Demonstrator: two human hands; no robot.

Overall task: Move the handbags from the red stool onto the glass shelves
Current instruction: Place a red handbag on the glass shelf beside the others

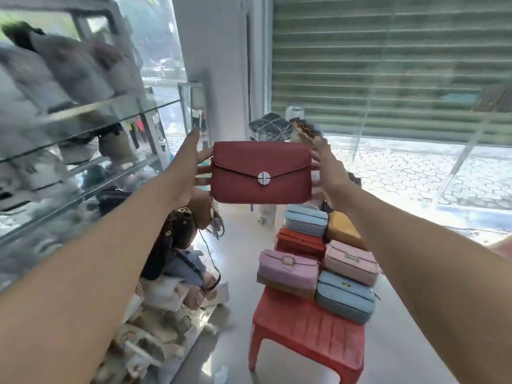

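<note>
One bag in transit: red handbag (pixel 260 173), flap type with a round silver clasp, held level in mid-air beyond the far end of the red stool (pixel 307 328) and to the right of the glass shelves (pixel 91 112); not yet on them.
Left hand (pixel 188 173): fingers grasping the bag's left end; the forefinger stands clear above it.
Right hand (pixel 329 167): fingers grasping the bag's right end, curled at the upper corner.
Stock left on stool: several bags crowd its far half, among them a lilac bag (pixel 288 268), a pink bag (pixel 352 261) and a blue bag (pixel 345 296) at the right edge.
Shelf condition: already loaded with blurred bags; free space cannot be judged.
Risk, drop: support is at the two ends only; releasing either hand before the bag rests on glass would likely let it fall.
Risk, displacement: pushing into a crowded shelf could knock neighbouring bags off.
Risk, stool: a knock could tip the blue bag off the edge.
Writing: none legible on any bag.
</note>
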